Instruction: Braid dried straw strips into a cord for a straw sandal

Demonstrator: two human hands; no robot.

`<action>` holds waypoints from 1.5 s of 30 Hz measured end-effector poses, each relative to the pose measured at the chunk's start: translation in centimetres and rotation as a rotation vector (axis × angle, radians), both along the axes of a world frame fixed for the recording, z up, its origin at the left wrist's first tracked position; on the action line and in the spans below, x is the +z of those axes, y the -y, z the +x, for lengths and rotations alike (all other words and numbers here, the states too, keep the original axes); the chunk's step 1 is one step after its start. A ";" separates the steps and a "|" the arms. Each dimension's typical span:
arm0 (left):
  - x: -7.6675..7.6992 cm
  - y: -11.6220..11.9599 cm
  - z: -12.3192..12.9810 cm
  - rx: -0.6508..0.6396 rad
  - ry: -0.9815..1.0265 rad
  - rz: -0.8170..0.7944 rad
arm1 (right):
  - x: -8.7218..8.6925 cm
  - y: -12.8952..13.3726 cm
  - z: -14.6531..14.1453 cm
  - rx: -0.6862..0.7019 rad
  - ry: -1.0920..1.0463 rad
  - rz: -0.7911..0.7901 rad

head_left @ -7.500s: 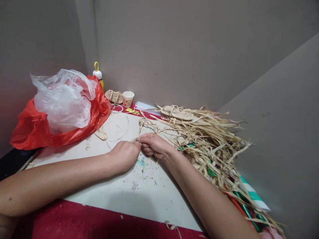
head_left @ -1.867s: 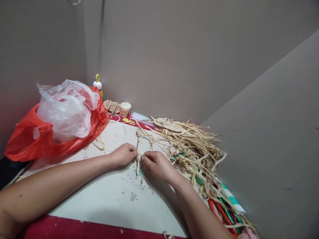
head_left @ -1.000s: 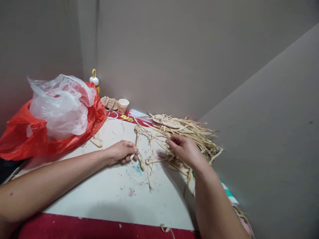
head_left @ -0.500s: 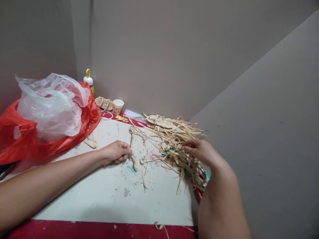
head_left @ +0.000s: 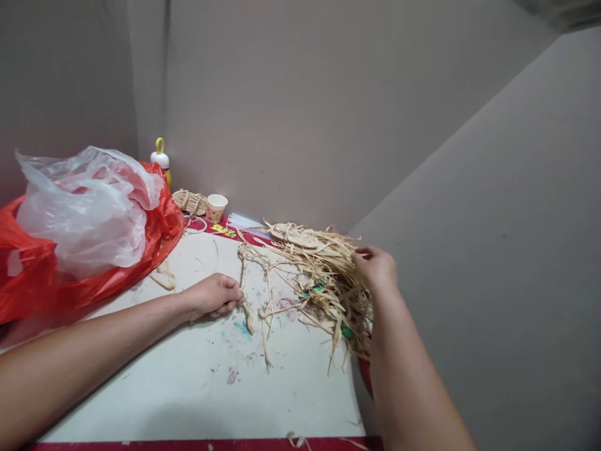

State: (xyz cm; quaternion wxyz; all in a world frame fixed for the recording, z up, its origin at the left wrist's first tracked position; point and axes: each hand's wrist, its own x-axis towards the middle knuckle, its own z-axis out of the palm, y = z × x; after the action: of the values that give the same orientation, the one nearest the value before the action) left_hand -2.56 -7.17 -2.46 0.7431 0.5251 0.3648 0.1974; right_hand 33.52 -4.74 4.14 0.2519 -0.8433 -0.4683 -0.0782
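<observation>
My left hand (head_left: 220, 296) is closed, its thumb and finger pinching the side of a twisted straw cord (head_left: 243, 275) that lies on the white board (head_left: 188, 382). Thin knotted straw strands (head_left: 269, 291) run just right of that cord. On the right, my right hand (head_left: 377, 268) is at the edge of a loose pile of dry straw (head_left: 333, 266), fingers bent in around strands at its end. The fingertips there are partly hidden. A small woven straw sole (head_left: 293, 234) rests on the pile's far side.
Red and clear plastic bags (head_left: 87, 219) bulge at the left. Along the back stand a paper cup (head_left: 216, 208), a woven straw sandal (head_left: 190, 202) and a white-and-yellow bottle (head_left: 160, 160). Grey walls (head_left: 263, 113) close off the back and right. Red cloth (head_left: 164, 445) shows below the board.
My right hand has moved up and away along the straw pile, with its fingers now at the pile's outer end. My left hand keeps its hold on the cord. The view has shifted slightly.
</observation>
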 end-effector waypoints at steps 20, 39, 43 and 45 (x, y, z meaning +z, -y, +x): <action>-0.1 0.0 0.0 0.011 -0.013 0.002 | 4.9 1.0 -3.5 0.347 -0.482 0.537; -0.4 -0.3 -0.3 -0.004 0.077 -0.017 | -4.3 7.0 -18.0 0.807 -1.130 -0.404; 0.0 -0.1 -0.3 0.009 0.085 -0.016 | -5.5 8.1 -19.4 0.706 -1.150 -0.291; 0.1 -0.1 -0.2 0.011 0.089 -0.022 | -5.7 8.3 -19.9 0.677 -1.145 -0.247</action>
State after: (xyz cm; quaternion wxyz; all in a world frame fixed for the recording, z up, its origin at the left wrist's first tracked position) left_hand -2.79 -7.12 -2.34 0.7631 0.5058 0.3363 0.2205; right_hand 13.64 -13.01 -1.58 0.3727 -0.5812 -0.5049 0.5181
